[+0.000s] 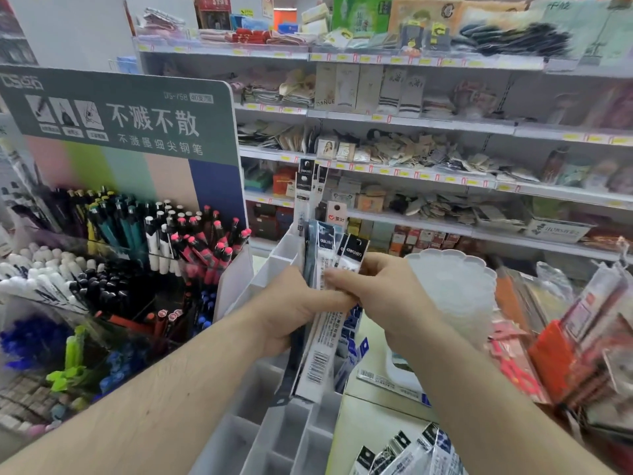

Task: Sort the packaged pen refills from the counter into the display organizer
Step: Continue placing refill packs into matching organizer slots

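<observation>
Two hands hold a bundle of packaged pen refills (322,286) above a white organizer (274,437).
Left hand (294,310) grip wraps the bundle; right hand (373,289) pinches one packet. Four more packets (407,452) lie on the tabletop (370,419).

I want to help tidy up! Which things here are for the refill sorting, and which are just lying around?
For the job: refill packs held by left hand and right hand; white organizer; loose packs on counter.

Just around: pen display; scalloped dish; store shelves.
</observation>
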`<state>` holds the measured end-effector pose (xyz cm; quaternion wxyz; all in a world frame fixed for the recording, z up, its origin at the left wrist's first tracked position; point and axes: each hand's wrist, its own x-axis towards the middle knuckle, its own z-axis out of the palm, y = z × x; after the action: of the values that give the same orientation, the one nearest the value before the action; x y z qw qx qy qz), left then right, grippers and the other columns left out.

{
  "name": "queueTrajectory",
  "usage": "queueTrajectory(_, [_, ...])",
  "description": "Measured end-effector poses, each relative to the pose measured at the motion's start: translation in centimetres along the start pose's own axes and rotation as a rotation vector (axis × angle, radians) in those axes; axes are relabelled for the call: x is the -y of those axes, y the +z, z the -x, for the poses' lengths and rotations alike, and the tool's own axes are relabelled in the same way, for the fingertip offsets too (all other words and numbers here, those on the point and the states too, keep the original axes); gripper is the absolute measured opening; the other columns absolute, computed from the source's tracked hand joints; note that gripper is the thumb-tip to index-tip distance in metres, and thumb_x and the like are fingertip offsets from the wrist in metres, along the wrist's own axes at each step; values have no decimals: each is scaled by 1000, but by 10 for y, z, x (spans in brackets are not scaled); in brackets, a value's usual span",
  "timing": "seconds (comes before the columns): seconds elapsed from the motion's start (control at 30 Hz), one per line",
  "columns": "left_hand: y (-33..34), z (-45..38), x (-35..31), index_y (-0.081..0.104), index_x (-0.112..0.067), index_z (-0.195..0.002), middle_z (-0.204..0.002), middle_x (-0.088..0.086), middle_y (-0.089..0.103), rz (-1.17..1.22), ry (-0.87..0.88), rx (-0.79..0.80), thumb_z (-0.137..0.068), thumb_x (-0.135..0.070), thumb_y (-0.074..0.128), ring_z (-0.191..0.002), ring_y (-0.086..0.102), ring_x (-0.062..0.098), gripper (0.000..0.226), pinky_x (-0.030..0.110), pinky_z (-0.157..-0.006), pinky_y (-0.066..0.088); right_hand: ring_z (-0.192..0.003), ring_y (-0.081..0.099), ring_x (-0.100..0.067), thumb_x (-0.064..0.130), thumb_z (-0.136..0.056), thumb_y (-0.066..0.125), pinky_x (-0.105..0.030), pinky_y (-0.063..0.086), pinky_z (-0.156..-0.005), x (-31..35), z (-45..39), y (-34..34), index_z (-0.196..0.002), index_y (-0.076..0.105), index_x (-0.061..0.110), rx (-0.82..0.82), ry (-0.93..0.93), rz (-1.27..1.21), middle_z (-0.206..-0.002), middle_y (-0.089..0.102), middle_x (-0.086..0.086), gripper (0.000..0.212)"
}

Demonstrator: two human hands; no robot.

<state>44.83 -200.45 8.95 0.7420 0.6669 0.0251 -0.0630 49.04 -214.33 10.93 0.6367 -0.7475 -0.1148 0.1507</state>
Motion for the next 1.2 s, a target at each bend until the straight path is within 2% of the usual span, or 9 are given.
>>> queueTrajectory(0.13, [-5,-1,-2,62,-3,-107,-78,10,70,59,-74,61,-72,-2,60,-69,70,22,36,32,-59,55,-41,44,-5,18,-85,78,-16,35,-40,-4,7,-5,-79,71,9,-19,-13,-61,-59,61,0,12])
queueTrajectory(0.33, [-4,0,0,65,-3,-118,-101,18,74,24,-71,46,-86,1,65,-90,73,31,32,40,-74,59,-40,55,0,-1,-90,67,-13,41,-40,-9,14,-12,-86,66,2,-47,-45,-307,-57,67,7,5])
queueTrajectory(0.43, [-3,1,-2,64,-7,-123,-110,17,73,-11,-74,13,-87,-6,67,-103,70,33,36,48,-92,54,-52,65,-8,-1,-91,65,-17,47,-45,-12,16,-14,-87,68,4,-56,-46,-375,-67,72,0,7])
queueTrajectory(0.53, [-2,0,-2,65,-8,-122,-110,15,73,16,-86,-19,-81,-11,74,-105,70,33,42,51,-98,51,-72,72,-20,7,-93,63,-32,58,-61,-16,15,-16,-88,68,8,-62,-63,-418,-77,75,-5,7])
queueTrajectory(0.63, [-1,1,-4,71,-9,-112,-109,15,74,51,-100,-36,-85,-9,69,-104,70,33,27,50,-96,52,-78,73,-28,13,-94,60,-42,60,-68,-17,16,-19,-90,65,10,-51,-73,-460,-82,75,-12,7])
queueTrajectory(0.83, [3,3,-4,71,-9,-108,-99,16,76,69,-93,-95,-90,-12,65,-89,74,32,20,46,-80,59,-77,73,-21,18,-95,60,-34,59,-64,-24,19,-7,-94,69,11,7,-96,-401,-87,77,-8,12])
queueTrajectory(0.93, [3,3,-4,70,-8,-107,-94,16,76,59,-74,-114,-82,-19,71,-83,74,30,27,43,-73,60,-85,73,-25,23,-90,65,-42,58,-75,-32,16,0,-93,73,11,-24,-119,-345,-90,77,-9,15])
queueTrajectory(1.1, [2,3,-3,66,-8,-116,-102,18,75,76,-72,-103,-79,-24,72,-91,73,34,41,47,-76,60,-75,72,-22,29,-81,69,-34,55,-61,-31,17,-3,-88,75,13,26,-102,-310,-83,75,-8,18])
queueTrajectory(1.2, [2,2,-2,64,-8,-118,-102,18,74,113,-68,-107,-74,-28,72,-89,73,33,48,47,-76,60,-71,72,-24,18,-86,71,-36,57,-61,-31,17,-5,-87,75,10,-14,-68,-305,-81,75,-10,9])
